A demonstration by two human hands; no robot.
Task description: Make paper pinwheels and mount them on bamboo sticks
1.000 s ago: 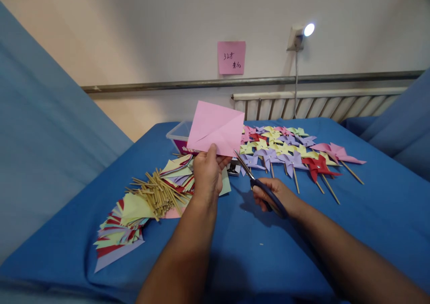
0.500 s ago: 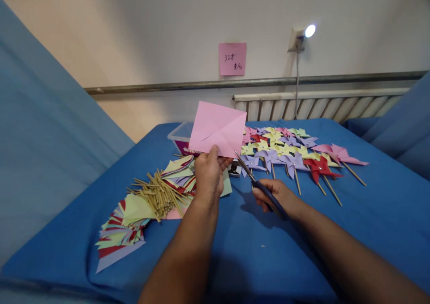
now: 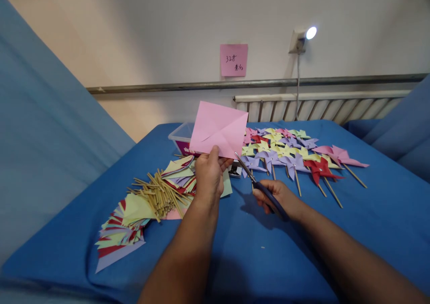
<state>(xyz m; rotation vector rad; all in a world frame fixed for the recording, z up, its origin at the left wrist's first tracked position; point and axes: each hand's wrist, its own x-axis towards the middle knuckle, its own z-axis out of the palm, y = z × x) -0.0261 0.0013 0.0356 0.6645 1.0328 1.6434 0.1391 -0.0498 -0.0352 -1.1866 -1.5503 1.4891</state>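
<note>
A creased square of pink paper [image 3: 220, 127] is pinched along its lower edge by my left hand [image 3: 208, 172], thumb in front and fingers behind. It stands raised above the table, facing me. My right hand [image 3: 273, 196] is closed round the dark handles of a pair of scissors [image 3: 260, 187]. The blades point up and left, their tips at the paper's lower right corner. A slit shows in the paper's lower left part. Behind my left hand, a small box [image 3: 235, 169] with dark bits in it is partly hidden.
Finished paper pinwheels [image 3: 282, 149] on sticks lie at the back right of the blue-covered table [image 3: 255, 263]. To the left are wooden sticks [image 3: 161, 194], fanned stacks of coloured paper [image 3: 122, 228] and a clear plastic box [image 3: 181, 136]. A radiator [image 3: 319, 107] stands behind.
Almost nothing differs. The whole view has shifted very slightly, and both hands keep their holds on the paper and the scissors.
</note>
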